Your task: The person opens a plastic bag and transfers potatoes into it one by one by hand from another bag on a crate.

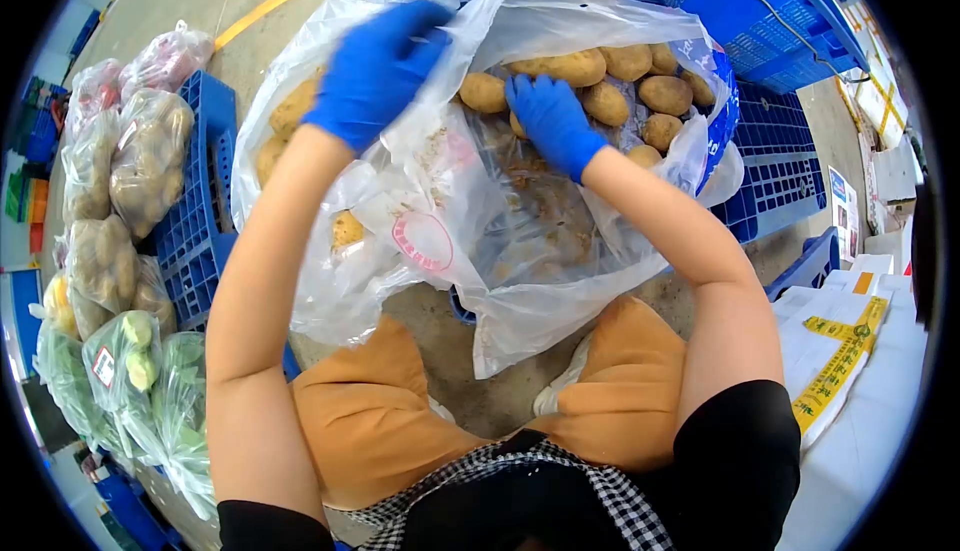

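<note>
My left hand (pixel 375 76), in a blue glove, is raised over the left clear plastic bag (pixel 365 176), fingers stretched and apart, with nothing visible in them. My right hand (pixel 556 126), also gloved in blue, reaches into the right clear plastic bag (pixel 540 311). Its fingers curl down over a potato (pixel 516 127), mostly hidden under the glove. Around it lie a long potato (pixel 570 68), a rounder potato (pixel 484 93) and several more toward the right. The left bag holds potatoes too, such as a yellowish potato (pixel 347 229) seen near its front.
Blue plastic pallets (pixel 780 166) lie under and behind the bags. A blue crate (pixel 750 11) with a metal handle stands at the upper right. Several bagged vegetables (pixel 150 156) rest at left beside a blue crate (pixel 195 216). White foam boxes (pixel 860 351) stand at right.
</note>
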A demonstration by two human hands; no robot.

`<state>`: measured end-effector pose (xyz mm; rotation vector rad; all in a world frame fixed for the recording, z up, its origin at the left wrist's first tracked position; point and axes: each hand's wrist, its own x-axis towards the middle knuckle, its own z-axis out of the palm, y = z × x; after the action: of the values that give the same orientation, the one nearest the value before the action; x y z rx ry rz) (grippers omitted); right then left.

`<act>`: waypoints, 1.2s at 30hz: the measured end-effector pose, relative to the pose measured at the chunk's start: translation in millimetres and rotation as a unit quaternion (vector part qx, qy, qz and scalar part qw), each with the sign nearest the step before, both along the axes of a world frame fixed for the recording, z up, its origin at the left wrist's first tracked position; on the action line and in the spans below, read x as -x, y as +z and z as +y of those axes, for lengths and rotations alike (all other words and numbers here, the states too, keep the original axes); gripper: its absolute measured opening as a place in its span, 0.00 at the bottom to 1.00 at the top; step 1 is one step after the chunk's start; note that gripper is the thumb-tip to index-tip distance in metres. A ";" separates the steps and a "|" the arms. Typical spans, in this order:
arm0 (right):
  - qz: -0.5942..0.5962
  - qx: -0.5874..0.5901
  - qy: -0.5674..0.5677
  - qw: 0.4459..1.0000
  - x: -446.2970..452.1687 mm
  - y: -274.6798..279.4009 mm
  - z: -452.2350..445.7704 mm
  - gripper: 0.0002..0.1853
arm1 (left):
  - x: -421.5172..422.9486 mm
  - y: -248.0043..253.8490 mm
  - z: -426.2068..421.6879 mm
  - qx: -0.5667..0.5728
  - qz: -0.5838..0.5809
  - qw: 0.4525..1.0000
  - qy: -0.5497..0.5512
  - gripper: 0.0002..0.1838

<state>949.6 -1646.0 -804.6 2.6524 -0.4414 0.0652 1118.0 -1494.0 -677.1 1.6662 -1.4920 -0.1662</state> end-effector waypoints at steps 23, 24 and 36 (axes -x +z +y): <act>-0.198 -0.852 -0.097 0.474 26.2 106.0 18.7 0.27 | 53.5 -4.9 5.7 -0.026 0.031 0.988 -0.152 0.42; -0.208 -0.842 -0.069 0.494 24.3 106.6 19.1 0.27 | 50.6 -4.6 7.8 0.000 0.022 0.987 -0.158 0.42; -0.229 -0.813 0.032 0.534 -12.6 119.4 51.5 0.27 | 19.5 7.3 39.5 -0.026 0.297 0.950 -0.089 0.22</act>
<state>962.2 -1594.5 -685.2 4.5608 -0.8193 0.7216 1098.6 -1454.6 -669.8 1.3494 -1.1698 -0.7436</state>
